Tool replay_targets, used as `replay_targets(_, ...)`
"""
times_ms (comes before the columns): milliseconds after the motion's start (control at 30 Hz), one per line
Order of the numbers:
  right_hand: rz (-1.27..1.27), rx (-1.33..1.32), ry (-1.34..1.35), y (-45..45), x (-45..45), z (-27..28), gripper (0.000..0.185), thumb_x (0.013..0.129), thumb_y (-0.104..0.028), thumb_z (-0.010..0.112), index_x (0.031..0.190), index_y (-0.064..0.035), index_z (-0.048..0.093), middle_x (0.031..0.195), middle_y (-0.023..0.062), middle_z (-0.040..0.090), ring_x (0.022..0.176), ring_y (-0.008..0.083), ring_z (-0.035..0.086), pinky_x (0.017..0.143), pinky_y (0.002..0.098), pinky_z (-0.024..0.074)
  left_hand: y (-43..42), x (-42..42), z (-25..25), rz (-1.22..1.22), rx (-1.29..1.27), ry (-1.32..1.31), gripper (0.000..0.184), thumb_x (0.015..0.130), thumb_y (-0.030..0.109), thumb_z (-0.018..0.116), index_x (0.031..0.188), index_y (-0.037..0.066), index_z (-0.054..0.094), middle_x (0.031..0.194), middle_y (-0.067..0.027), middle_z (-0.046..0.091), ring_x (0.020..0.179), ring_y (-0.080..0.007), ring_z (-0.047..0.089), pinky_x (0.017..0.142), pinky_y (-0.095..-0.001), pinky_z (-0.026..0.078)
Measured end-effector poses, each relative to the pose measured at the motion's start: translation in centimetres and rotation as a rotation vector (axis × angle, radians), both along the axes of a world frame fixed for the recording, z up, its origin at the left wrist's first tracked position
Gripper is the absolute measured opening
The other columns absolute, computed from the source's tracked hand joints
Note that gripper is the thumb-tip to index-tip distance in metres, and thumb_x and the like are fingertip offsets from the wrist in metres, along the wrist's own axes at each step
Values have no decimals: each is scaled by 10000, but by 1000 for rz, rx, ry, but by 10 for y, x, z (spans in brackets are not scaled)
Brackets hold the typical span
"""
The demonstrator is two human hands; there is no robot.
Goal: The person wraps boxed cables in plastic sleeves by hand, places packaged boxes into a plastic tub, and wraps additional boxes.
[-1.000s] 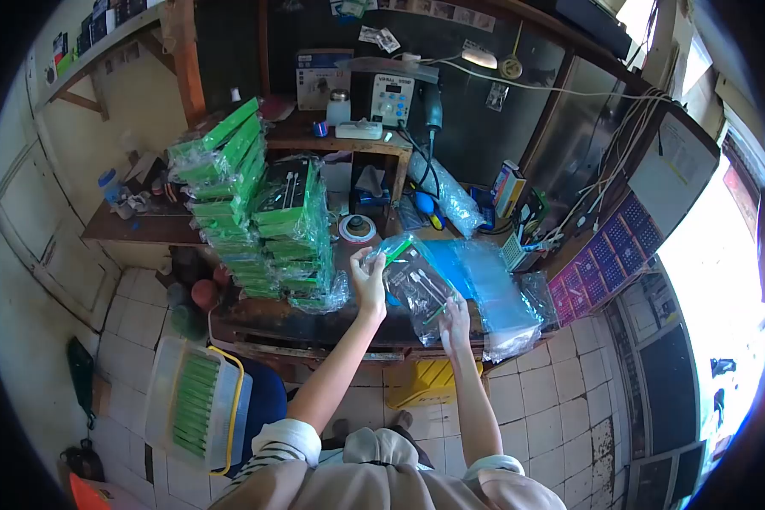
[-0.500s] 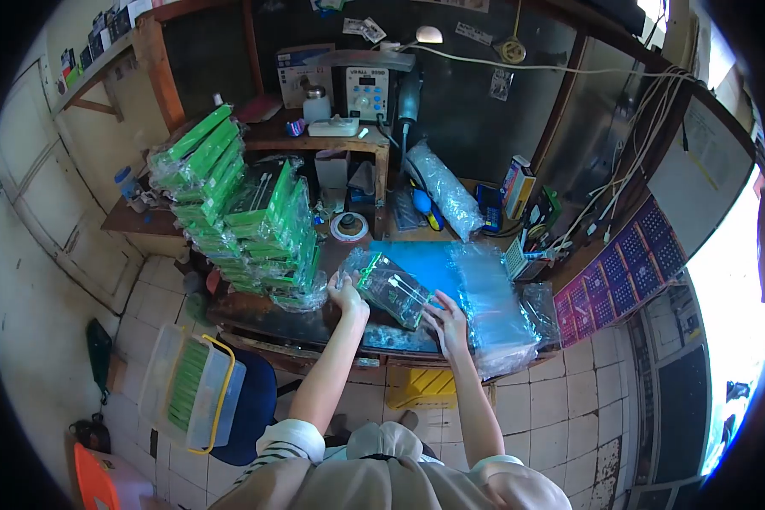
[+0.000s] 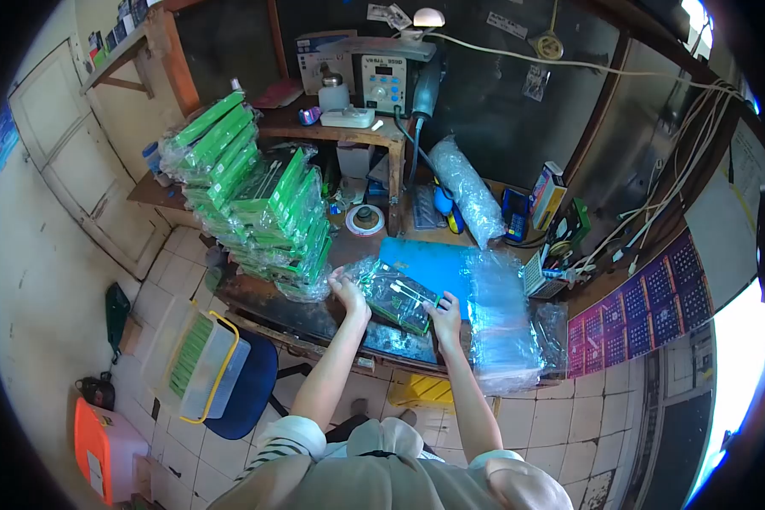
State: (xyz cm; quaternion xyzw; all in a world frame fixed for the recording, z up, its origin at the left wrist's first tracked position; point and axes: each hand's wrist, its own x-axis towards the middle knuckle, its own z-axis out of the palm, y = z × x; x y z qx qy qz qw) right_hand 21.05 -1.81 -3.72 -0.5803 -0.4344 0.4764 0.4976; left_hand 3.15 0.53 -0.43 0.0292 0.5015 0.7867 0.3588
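A black and green box [image 3: 399, 296] in clear plastic wrap lies tilted between my hands, low over the front of the desk. White cable-like shapes are printed on its top face. My left hand [image 3: 349, 297] is closed on the loose plastic at the box's left end. At the right end, my right hand [image 3: 445, 320] grips the box's edge, thumb on the near side. Left of my hands rises a tall stack of similar green wrapped boxes [image 3: 268, 200]. A pile of flat clear plastic bags [image 3: 503, 319] lies right of my right hand, partly over a blue mat [image 3: 429, 259].
Behind stand a roll of bubble wrap [image 3: 467, 191], a tape roll [image 3: 365, 219] and a soldering station [image 3: 384, 83] on a raised shelf. Loose cables [image 3: 654, 195] hang at the right. A clear bin with a yellow handle [image 3: 217, 365] rests on a blue chair at the left.
My head view has shifted, so the desk sits differently in the picture. My right hand's fingers have drawn in on the box's right end. My left hand keeps its hold on the plastic.
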Motion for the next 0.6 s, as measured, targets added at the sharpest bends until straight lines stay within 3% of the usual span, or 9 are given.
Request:
replay_targets(67, -13, -5, 61, 2, -1, 9, 633, 711, -91, 695, 1230, -13, 340, 1101, 177, 506, 899, 204, 558, 751, 298, 465, 3, -5, -9, -70, -100, 95, 174, 882, 93, 344, 1026, 87, 443, 923, -67, 470, 857, -151, 482, 736, -275, 418)
replay_targets(133, -12, 20, 198, 3, 0, 12, 639, 721, -2, 658, 1250, -34, 301, 1108, 172, 479, 894, 198, 557, 737, 280, 473, 9, -5, -20, -66, -65, 141, 180, 893, 115, 346, 1036, 79, 449, 940, -67, 484, 869, -156, 486, 750, -277, 411)
replay_targets(233, -24, 9, 156, 4, 3, 27, 653, 719, 31, 644, 1258, -52, 285, 1105, 158, 454, 873, 195, 559, 720, 285, 477, 14, -10, -22, -63, -18, 224, 213, 912, 196, 406, 1058, 49, 458, 998, -67, 505, 899, -163, 486, 782, -279, 390)
replay_targets(267, -30, -10, 231, 4, 4, 31, 662, 721, 64, 626, 1266, -74, 275, 1127, 161, 427, 913, 197, 541, 767, 295, 476, 15, -12, -20, -102, -29, 251, 215, 905, 212, 441, 1038, 44, 461, 979, -61, 501, 884, -157, 481, 778, -278, 390)
replay_targets(367, -40, 43, 321, 6, 6, 39, 677, 706, 68, 635, 1265, -75, 281, 1100, 144, 432, 858, 189, 560, 720, 289, 477, 13, -17, 14, -200, 27, 173, 215, 864, 199, 545, 972, 30, 468, 918, -42, 483, 847, -139, 462, 779, -273, 379)
replay_targets(433, -43, 50, 286, 8, 11, 39, 672, 708, 80, 625, 1267, -82, 288, 1120, 150, 444, 859, 192, 561, 737, 288, 475, 26, -32, 17, -99, 166, 467, 173, 860, 168, 549, 982, 93, 452, 895, 9, 462, 645, -54, 411, 513, -184, 322)
replay_targets(500, -68, 29, 358, 10, 18, 30, 669, 707, 89, 619, 1268, -82, 297, 1131, 170, 464, 864, 195, 560, 753, 288, 472, 30, -40, 33, -29, 201, 519, 176, 836, 123, 582, 951, 93, 452, 867, 16, 448, 662, -48, 391, 517, -180, 313)
replay_targets(567, -73, 31, 416, 10, 23, 23, 669, 705, 91, 619, 1269, -80, 300, 1131, 194, 482, 872, 198, 558, 760, 287, 470, 24, -48, 61, 27, 207, 613, 157, 835, 90, 571, 917, 24, 454, 912, -40, 464, 865, -134, 438, 804, -261, 354)
replay_targets(600, -100, -1, 433, 8, 23, 23, 666, 703, 90, 622, 1265, -76, 307, 1123, 197, 486, 876, 200, 557, 762, 288, 470, 21, -50, 74, 71, 289, 647, 153, 837, 88, 570, 910, 31, 448, 907, -34, 453, 851, -129, 429, 799, -263, 352)
